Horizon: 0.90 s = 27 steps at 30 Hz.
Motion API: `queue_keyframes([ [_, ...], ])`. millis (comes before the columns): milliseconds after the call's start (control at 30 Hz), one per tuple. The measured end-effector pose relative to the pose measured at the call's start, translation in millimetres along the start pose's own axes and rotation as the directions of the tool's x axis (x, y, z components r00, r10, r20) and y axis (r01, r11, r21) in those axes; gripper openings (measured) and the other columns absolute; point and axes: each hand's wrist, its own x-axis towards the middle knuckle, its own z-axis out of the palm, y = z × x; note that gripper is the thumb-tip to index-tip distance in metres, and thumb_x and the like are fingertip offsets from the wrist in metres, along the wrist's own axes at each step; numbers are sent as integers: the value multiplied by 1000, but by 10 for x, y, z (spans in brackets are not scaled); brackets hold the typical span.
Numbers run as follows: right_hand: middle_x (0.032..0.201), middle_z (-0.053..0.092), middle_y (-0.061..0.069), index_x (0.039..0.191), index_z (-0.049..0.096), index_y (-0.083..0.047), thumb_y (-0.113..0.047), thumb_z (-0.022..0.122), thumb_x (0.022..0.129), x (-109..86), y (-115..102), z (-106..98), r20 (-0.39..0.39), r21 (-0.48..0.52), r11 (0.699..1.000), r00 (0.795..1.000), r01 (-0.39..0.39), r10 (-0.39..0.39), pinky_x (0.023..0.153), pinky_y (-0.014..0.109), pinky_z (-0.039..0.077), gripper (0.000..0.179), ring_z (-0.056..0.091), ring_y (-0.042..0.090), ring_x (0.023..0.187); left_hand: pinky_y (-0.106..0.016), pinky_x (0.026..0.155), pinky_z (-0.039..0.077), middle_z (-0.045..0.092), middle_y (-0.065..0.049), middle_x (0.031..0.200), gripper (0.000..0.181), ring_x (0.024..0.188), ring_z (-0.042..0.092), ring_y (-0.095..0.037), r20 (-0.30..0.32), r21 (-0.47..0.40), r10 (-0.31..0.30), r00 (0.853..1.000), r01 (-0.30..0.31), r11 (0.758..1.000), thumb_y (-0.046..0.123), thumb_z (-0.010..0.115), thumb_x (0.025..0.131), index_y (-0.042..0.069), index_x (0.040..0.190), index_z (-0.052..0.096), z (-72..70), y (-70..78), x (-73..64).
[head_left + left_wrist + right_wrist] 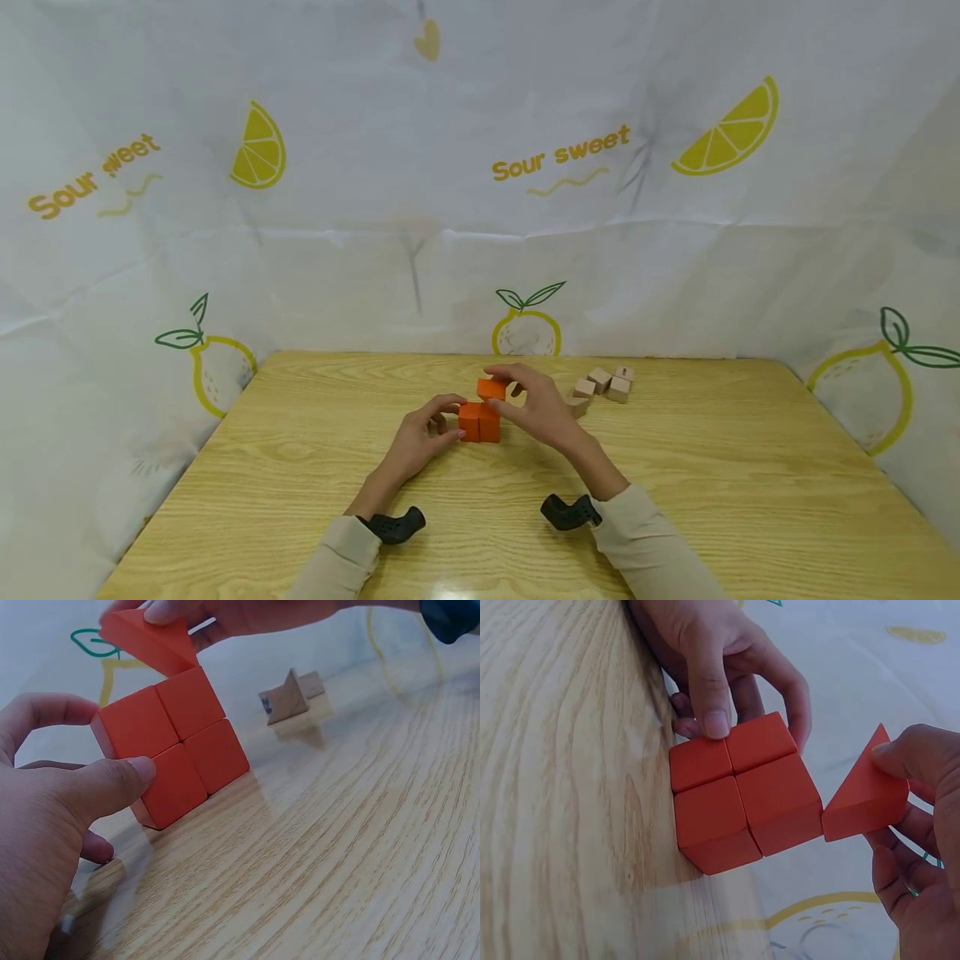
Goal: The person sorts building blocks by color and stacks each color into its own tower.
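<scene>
Four-square in face, a two-by-two stack of orange-red cubes [160, 724] stands on the wooden table. My left hand [422, 435] grips the stack's left side, thumb on the front face and index finger at the upper back edge. Between the thumb and fingers of my right hand [542, 406] is an orange-red triangular block [868, 791]. In the right wrist view its lower corner meets the upper corner of the stack. The block is tilted above the stack in the left wrist view, where my right hand's [214, 619] palm is out of sight.
Several plain wooden blocks [599, 380] lie at the back right of the wooden table [300, 500], behind my right hand. A white cloth with lemon prints [360, 283] hangs along the table's back edge and sides.
</scene>
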Motion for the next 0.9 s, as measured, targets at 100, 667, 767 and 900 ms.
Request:
queue_keyframes([
  [100,107,63,0,127,60,-9,-11,72,87,3,-5,29,6,-1,1000,1000,5,-5,74,45,48,42,56,13,91,-29,63,43,64,-1,114,48,72,54,-14,6,6,-7,1000,7,1000,17,72,87,32,130,55,-1,3,0],
  [667,106,65,4,127,61,-10,-11,77,82,19,-32,192,3,-37,999,1000,12,-12,73,45,48,48,59,17,91,-30,61,43,65,-6,113,50,72,55,-21,-23,-12,-4,1000,4,1000,9,72,86,20,131,55,24,26,7],
  [767,105,65,4,127,61,-11,-11,77,82,19,-31,213,5,-40,999,1000,20,-20,72,45,48,48,59,17,91,-29,62,43,64,-10,113,49,73,56,-25,-15,-7,-8,1000,8,1000,4,70,87,15,131,54,1,138,-5],
  [900,105,65,4,127,61,-9,-11,77,82,20,-30,233,10,-47,999,1000,26,-26,72,45,48,48,58,18,92,-28,63,43,65,-11,112,46,73,56,-27,1,-15,-2,1000,2,1000,2,69,87,12,130,55,-56,315,-23],
])
